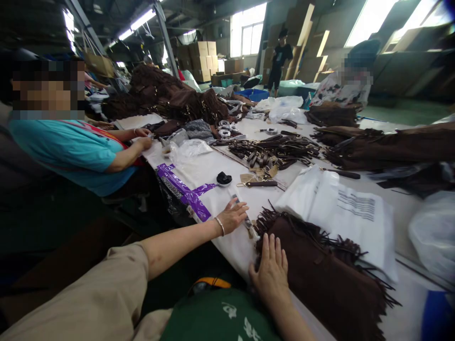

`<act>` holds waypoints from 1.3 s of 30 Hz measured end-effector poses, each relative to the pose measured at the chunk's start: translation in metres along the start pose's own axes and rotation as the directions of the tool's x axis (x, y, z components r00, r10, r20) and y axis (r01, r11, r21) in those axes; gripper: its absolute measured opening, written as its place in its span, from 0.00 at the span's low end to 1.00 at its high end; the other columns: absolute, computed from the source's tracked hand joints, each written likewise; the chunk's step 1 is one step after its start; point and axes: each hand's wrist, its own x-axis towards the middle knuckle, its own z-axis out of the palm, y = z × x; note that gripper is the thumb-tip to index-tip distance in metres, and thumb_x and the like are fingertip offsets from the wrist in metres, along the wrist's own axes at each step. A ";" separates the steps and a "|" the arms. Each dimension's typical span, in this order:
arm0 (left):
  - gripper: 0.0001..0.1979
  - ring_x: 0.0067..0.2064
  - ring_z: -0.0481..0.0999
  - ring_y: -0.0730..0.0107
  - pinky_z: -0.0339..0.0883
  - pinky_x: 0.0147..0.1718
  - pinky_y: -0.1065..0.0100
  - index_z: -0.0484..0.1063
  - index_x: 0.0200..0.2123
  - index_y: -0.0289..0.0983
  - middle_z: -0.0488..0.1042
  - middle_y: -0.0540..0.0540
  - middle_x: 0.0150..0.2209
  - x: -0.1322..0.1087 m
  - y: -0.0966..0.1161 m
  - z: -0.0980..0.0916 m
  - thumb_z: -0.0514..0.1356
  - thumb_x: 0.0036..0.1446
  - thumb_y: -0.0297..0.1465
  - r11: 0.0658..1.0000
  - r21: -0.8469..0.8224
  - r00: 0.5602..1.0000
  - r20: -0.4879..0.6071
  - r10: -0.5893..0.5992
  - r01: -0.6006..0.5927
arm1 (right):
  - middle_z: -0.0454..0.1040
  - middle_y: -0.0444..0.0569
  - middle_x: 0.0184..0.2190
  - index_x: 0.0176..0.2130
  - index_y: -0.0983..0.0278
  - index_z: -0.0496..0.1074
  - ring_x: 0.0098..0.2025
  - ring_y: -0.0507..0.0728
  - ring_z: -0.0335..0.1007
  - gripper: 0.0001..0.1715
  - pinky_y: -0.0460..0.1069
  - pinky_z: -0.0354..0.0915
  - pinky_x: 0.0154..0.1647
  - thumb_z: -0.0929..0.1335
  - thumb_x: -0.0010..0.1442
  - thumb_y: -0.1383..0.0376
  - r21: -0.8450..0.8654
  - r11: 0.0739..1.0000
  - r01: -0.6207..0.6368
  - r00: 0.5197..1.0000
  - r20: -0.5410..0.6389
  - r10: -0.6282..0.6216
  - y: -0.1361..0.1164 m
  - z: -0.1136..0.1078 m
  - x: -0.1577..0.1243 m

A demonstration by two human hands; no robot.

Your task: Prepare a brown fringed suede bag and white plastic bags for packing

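right hand (272, 267) laid flat on fringed bag (320, 274), fingers spread, nothing gripped | left hand (232, 215) rested on strap (245, 220) beside bag, fingers loosely open | bag lain on table (227, 237) near edge | plastic bags (341, 208) stacked behind

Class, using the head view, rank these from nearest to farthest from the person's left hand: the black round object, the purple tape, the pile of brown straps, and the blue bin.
From the left hand:
1. Purple tape, just to its left on the table edge.
2. Black round object, just beyond the hand; nearly as close as the tape.
3. Pile of brown straps, mid-table, farther right.
4. Blue bin, at the table's far end.
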 end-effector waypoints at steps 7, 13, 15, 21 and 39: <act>0.15 0.62 0.54 0.51 0.31 0.63 0.51 0.70 0.49 0.31 0.67 0.31 0.54 0.009 0.000 -0.017 0.51 0.60 0.24 0.955 -0.140 0.935 0.281 -0.215 0.262 | 0.45 0.63 0.66 0.65 0.75 0.37 0.68 0.65 0.35 0.42 0.61 0.45 0.64 0.57 0.57 0.65 -0.058 0.998 -0.020 0.998 -0.059 0.017 0.044 -0.009 -0.025; 0.07 0.41 0.73 0.51 0.63 0.43 0.53 0.72 0.22 0.33 0.77 0.36 0.32 -0.031 0.030 -0.023 0.62 0.50 0.30 0.786 -0.262 0.715 0.631 -0.300 0.560 | 0.51 0.73 0.62 0.61 0.82 0.50 0.66 0.71 0.42 0.36 0.63 0.44 0.63 0.58 0.57 0.68 -0.283 0.959 0.028 0.999 0.050 -0.014 0.058 -0.004 -0.042; 0.14 0.29 0.73 0.62 0.65 0.30 0.63 0.70 0.18 0.35 0.76 0.42 0.25 -0.041 0.050 -0.019 0.60 0.52 0.35 0.663 -0.332 0.590 0.780 -0.206 0.671 | 0.53 0.73 0.61 0.61 0.83 0.52 0.65 0.73 0.43 0.33 0.64 0.44 0.63 0.56 0.58 0.71 -0.331 0.943 0.029 0.994 0.109 0.008 0.055 -0.006 -0.037; 0.25 0.15 0.54 0.77 0.46 0.15 0.73 0.70 0.19 0.35 0.67 0.48 0.16 -0.021 0.105 0.007 0.51 0.61 0.44 0.241 -0.476 0.485 0.874 0.022 0.846 | 0.49 0.72 0.63 0.62 0.81 0.49 0.65 0.76 0.40 0.33 0.66 0.49 0.60 0.56 0.58 0.73 -0.238 0.971 0.008 0.924 0.373 0.084 0.061 -0.013 -0.017; 0.33 0.27 0.77 0.64 0.65 0.27 0.67 0.72 0.37 0.31 0.77 0.42 0.27 -0.049 0.090 0.028 0.57 0.49 0.58 -0.167 -0.615 0.616 0.786 -0.055 0.770 | 0.56 0.62 0.62 0.62 0.75 0.53 0.60 0.68 0.54 0.37 0.61 0.59 0.55 0.61 0.53 0.72 -0.139 0.987 0.082 0.996 0.033 -0.078 0.062 -0.008 -0.033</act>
